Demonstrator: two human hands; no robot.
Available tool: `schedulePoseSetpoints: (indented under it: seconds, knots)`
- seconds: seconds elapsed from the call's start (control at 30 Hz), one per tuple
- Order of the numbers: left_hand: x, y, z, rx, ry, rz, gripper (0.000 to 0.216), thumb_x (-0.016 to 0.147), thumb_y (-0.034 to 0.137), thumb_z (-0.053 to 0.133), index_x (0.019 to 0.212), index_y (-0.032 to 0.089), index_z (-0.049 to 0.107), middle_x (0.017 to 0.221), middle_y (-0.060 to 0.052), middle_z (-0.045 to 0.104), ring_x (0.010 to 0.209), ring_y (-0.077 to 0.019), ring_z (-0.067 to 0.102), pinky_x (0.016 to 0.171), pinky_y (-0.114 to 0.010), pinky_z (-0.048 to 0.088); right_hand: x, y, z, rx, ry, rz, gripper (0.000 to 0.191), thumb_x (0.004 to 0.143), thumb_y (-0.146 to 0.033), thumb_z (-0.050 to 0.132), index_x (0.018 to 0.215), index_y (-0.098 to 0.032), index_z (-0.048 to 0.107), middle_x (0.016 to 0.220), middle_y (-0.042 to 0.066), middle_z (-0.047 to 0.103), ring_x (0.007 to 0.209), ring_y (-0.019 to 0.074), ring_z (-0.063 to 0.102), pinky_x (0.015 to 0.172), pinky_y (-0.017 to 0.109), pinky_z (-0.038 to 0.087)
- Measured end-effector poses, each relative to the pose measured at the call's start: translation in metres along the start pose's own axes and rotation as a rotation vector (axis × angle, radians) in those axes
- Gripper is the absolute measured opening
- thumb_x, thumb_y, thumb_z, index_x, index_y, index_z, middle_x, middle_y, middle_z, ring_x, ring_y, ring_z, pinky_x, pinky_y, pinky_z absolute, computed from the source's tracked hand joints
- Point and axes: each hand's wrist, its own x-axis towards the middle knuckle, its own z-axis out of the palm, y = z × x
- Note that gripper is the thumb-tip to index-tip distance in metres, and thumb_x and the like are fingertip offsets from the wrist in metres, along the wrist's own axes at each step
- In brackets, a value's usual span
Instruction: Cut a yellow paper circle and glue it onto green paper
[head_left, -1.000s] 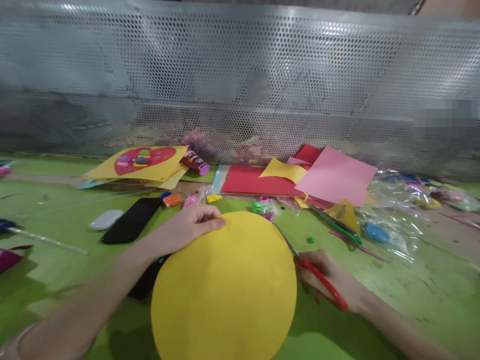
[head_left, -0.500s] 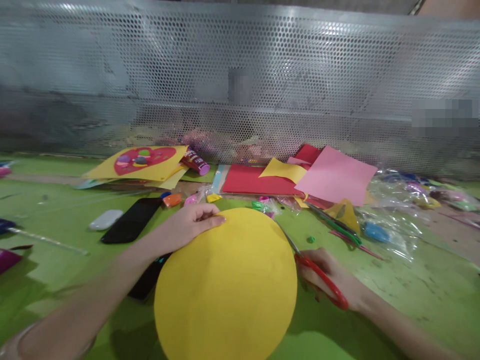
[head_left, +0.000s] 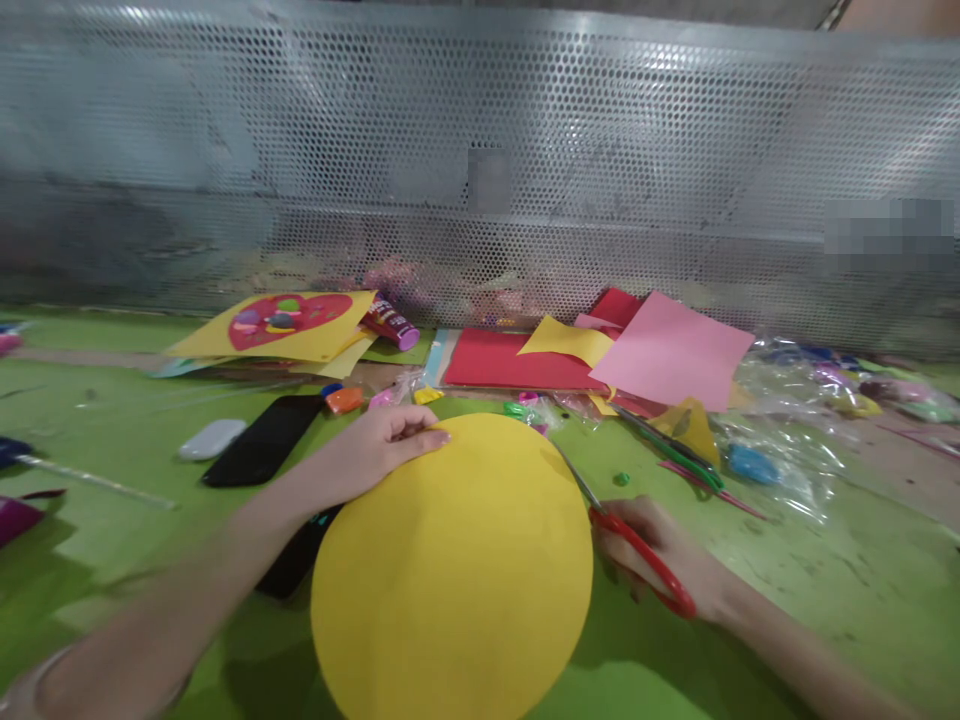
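- Yellow paper disc (head_left: 450,570), probably light and floppy, by the worktop's (head_left: 825,560) near edge: my left hand (head_left: 379,445) is pinching its far rim.
- My right hand (head_left: 675,570) is gripping red scissors (head_left: 645,565) beside it.

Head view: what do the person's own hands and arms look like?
Left hand and right hand are bare: no gloves, no rings visible. Neither forearm shows a sleeve. A thin pale band, perhaps a bangle, crosses the left arm at the picture's bottom left; too blurred for detail.
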Motion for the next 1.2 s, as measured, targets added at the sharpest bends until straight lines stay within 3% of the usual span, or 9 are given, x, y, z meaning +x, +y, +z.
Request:
schedulePoseSetpoints:
  seconds: [0.87,1.2]
  knots:
    - [0.0004,-0.0032,0.0003,-0.018,-0.021,-0.003,0.031,0.077,0.051,0.046,0.074,0.021,0.053,0.064,0.005,0.045,0.061,-0.012,0.044,0.054,-0.022,0.031,0.0013,-0.0004,0.0034,-0.001,0.006,0.027,0.028,0.08,-0.036,0.037,0.064,-0.016,0.048,0.048,-0.004,0.04,0.042,0.0119,0.049,0.039,0.022,0.04]
    - [0.0004,-0.0037,-0.0008,0.013,-0.002,-0.002,0.03,0.076,0.051,0.048,0.073,0.022,0.054,0.064,0.005,0.046,0.061,-0.0124,0.046,0.053,-0.021,0.033,0.0037,0.0012,0.0042,-0.017,0.037,0.038,0.03,0.078,-0.037,0.04,0.055,-0.019,0.037,0.047,-0.006,0.033,0.039,0.0086,0.043,0.037,0.02,0.04]
